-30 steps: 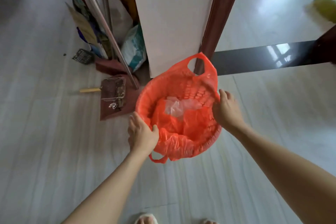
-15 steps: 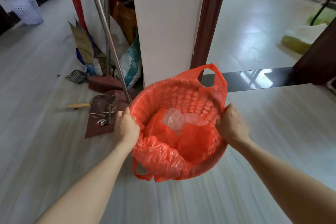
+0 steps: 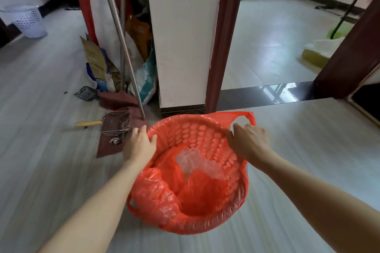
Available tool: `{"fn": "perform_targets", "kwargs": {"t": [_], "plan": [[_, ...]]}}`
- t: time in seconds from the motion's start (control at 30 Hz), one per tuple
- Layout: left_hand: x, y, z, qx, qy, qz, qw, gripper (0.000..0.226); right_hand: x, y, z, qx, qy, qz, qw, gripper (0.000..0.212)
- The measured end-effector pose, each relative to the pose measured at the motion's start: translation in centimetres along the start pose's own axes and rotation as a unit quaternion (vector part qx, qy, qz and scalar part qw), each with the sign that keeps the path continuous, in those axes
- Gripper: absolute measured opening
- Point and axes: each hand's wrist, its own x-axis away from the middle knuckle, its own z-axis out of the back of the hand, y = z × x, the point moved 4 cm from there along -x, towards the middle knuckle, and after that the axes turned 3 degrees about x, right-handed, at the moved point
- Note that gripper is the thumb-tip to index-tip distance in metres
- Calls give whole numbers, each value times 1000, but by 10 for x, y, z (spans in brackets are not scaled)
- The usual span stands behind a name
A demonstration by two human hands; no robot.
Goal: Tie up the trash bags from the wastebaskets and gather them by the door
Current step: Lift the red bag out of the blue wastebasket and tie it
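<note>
Pale tiled floor (image 3: 51, 170), white pillar (image 3: 181, 37) and dark red door frame (image 3: 224, 37) straight ahead, doorway open to the right

Left hand (image 3: 139, 146): fingers curled over the left rim of the wastebasket (image 3: 236, 207), thumb hooked inside, gripping rim and liner together

Right hand (image 3: 248, 141): fingers bent down onto the far right rim, pinching the red trash bag (image 3: 156, 195) just beside its far handle loop (image 3: 244, 118); half a second ago lower on the right side, now shifted up toward that loop

Bag stretched over the rim all round, basket lattice pressing through the plastic; near handle loop (image 3: 131, 205) hanging outside at lower left. Clear plastic wrapper (image 3: 195, 162) crumpled inside on the slack folds, little else visible

Basket closer to the pillar and doorway than a second ago, and nearer the floor; cannot tell whether touching the tiles

Outward: dustpan (image 3: 115, 135) with wire brush (image 3: 115, 127) just left of the left hand, metal poles (image 3: 121, 37) leaning over it, sacks and cardboard (image 3: 96, 57) stacked against the pillar. Second wastebasket (image 3: 26, 20), white, well apart at far left

Reading: carrying looks over, move to the loop suggests peeling the liner off the rim comes next. Bag not yet tied; white basket not yet dealt with, so early in the job

Watch thin plastic snagging on the lattice when pulled free
</note>
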Motion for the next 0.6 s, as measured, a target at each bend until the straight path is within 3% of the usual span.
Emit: {"fn": "perform_targets", "kwargs": {"t": [0.1,0.2,0.3,0.37,0.47,0.6], "plan": [[-13,1,-8,-22,0,4,1000,51,-33,-21,-12,-33,26,56,998,31],[-26,1,-7,0,36,-11,999,36,-69,-40,-34,-62,3,86,994,42],[-27,3,-4,22,100,-37,994,23,-95,-51,-60,-83,-63,68,992,48],[-25,4,-4,37,138,-68,987,15,-103,-54,-71,-76,-96,38,992,36],[-29,5,-5,38,149,-129,980,8,-100,-54,-68,-79,-50,21,995,27],[-37,9,-6,37,90,-172,980,17,-93,-50,-57,-37,33,60,997,24]]}}
